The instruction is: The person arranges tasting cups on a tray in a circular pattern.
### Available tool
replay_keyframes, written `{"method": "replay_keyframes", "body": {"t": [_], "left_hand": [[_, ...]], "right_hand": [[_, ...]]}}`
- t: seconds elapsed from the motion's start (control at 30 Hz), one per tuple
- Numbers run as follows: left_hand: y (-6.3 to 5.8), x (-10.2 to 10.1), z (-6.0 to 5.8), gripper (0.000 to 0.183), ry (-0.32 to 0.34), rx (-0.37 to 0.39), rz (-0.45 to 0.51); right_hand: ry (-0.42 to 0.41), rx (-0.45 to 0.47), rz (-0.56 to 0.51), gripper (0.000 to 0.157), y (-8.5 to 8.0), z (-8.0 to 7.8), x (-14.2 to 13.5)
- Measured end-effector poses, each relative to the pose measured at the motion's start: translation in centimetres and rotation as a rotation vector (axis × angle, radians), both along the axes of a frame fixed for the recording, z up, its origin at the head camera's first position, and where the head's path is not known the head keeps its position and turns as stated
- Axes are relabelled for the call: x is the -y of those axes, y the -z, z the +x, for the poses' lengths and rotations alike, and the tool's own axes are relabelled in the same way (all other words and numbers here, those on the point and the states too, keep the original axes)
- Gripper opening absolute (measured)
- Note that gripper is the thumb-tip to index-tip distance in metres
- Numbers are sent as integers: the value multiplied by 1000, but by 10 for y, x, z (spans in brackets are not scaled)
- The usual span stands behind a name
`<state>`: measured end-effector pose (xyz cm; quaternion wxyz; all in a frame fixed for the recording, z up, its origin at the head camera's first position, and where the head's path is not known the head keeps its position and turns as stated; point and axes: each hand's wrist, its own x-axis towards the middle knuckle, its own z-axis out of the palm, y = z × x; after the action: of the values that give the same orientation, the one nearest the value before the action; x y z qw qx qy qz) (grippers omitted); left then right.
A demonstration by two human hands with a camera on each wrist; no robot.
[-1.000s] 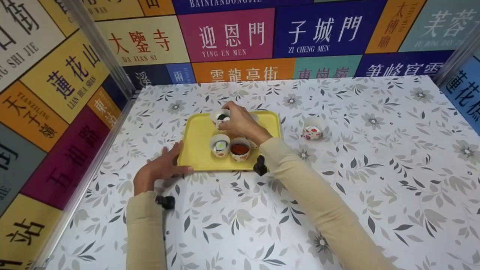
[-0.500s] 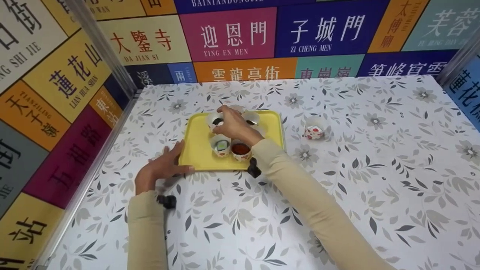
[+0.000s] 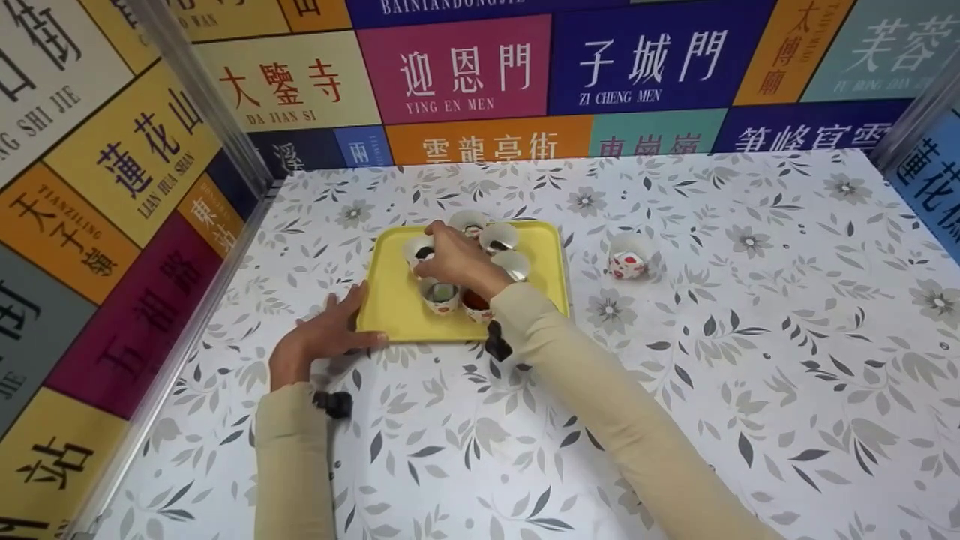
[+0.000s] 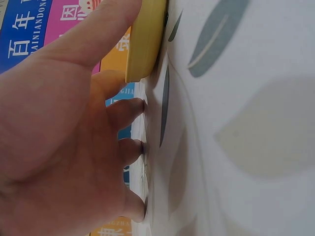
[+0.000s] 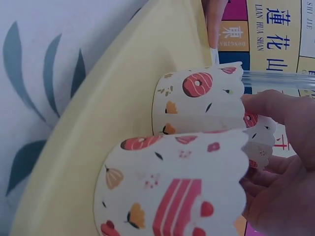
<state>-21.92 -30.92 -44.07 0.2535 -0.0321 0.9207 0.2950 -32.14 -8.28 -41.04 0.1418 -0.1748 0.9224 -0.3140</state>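
At its left side over the yellow tray [image 3: 390, 315], my right hand [image 3: 459, 259] grips a patterned paper baking cup [image 3: 415, 251] with dark contents. The right wrist view shows this held cup [image 5: 263, 142] partly hidden behind two nearer cups. Just in front of it stand a cup with a white and green filling [image 3: 442, 298] and a cup with reddish contents [image 3: 474, 311]. My left hand [image 3: 322, 337] touches the tray's front left corner. Its fingers are spread, and the thumb lies against the tray edge [image 4: 147, 44] in the left wrist view.
Three more paper cups stand on the tray: one at the back [image 3: 469, 223], one right of it [image 3: 498, 238] and a pale one [image 3: 512, 265]. A lone cup [image 3: 628, 256] sits on the floral tabletop [image 3: 750, 337] to the right. Lettered panels [image 3: 457, 71] border the table.
My right hand has moved left and slightly toward the front with the baking cup, uncovering the cups at the tray's back right. The left hand keeps its place at the tray corner.
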Motion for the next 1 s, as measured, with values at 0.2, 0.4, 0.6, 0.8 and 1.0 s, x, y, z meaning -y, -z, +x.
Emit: {"method": "replay_keyframes", "body": {"t": [0.2,0.4,0.6,0.8,1.0], "left_hand": [[3,1,0,111,21,-15,8],[3,2,0,112,2,-6,25],[3,0,-1,111,-22,6,8],[3,-1,-2,113,-19,2,-6],[2,1,-3,112,10,-5,-24]], "right_hand": [[-1,-4,59,71,3,2,4],[-21,2,68,71,2,3,2],[-28,19,73,74,-1,4,-1],[-13,36,-53,65,-9,2,-10],[20,-24,-170,47,-21,0,-26]]}}
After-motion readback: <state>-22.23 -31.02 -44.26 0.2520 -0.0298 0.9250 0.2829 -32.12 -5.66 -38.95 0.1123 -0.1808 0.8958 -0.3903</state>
